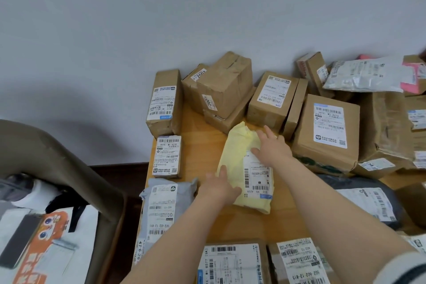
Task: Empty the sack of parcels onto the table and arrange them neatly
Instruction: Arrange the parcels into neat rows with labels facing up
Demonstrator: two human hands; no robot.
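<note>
While both hands lie flat on it with fingers straight, gripping nothing, the yellow parcel (237, 152) rests on the wooden table (202, 140). The left hand (222, 188) presses its near left edge and the right hand (274, 150) its far half. Beyond the yellow parcel, cardboard boxes (272, 97) stand against the wall (207, 18); left of it lies a grey mailer (161, 205).

both forearms are bare down to the left hand (221, 189) and right hand (272, 147). the right arm wears a short, pale sleeve (401, 267) with a darker stripe near its edge.
</note>
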